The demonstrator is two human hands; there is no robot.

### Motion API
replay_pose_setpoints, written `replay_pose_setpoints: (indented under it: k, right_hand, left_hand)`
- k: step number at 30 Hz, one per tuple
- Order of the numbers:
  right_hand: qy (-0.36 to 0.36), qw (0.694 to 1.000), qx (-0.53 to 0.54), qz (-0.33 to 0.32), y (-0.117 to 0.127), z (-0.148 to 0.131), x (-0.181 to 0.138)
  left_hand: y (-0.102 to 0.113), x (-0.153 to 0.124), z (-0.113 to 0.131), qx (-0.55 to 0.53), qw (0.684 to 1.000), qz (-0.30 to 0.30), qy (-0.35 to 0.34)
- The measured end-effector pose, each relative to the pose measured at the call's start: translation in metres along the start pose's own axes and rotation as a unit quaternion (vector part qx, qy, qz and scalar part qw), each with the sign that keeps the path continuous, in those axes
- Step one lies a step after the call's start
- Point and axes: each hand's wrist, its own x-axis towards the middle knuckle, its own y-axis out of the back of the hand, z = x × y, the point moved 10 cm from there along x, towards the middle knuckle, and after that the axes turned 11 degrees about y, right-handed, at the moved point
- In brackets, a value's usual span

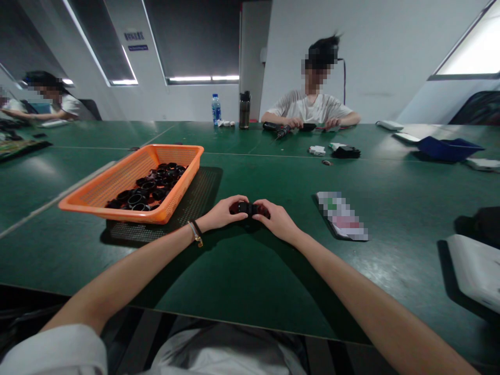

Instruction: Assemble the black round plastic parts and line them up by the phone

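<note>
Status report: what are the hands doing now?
Left hand and right hand both hold one small black part. Orange basket of black rings to their left. Nothing in the way.

Basket (117, 182) lies left of both hands (250, 213), phone (341, 215) right.

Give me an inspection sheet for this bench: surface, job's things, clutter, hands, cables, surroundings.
Surface: green table, scuffed towards the right.
Job's things: black part held between both hands; orange basket of black rings on a perforated mat, to the left.
Clutter: flat item at right; white tray at right edge; blue tray, water bottle and dark bottle on the far side.
Hands: left hand and right hand both closed on the black part, low on the table.
Cables: one dark cable on the far wall.
Surroundings: person seated opposite; another person far left.
</note>
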Motion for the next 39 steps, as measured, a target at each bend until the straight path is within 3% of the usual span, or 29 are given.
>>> replay_pose_setpoints:
  k: [39]
  right_hand:
    - [0.004,1.000,-0.014,-0.012,-0.0017,-0.0008,0.0005]
  left_hand:
    - [-0.0004,-0.0013,0.0020,-0.010,1.000,-0.003,0.004]
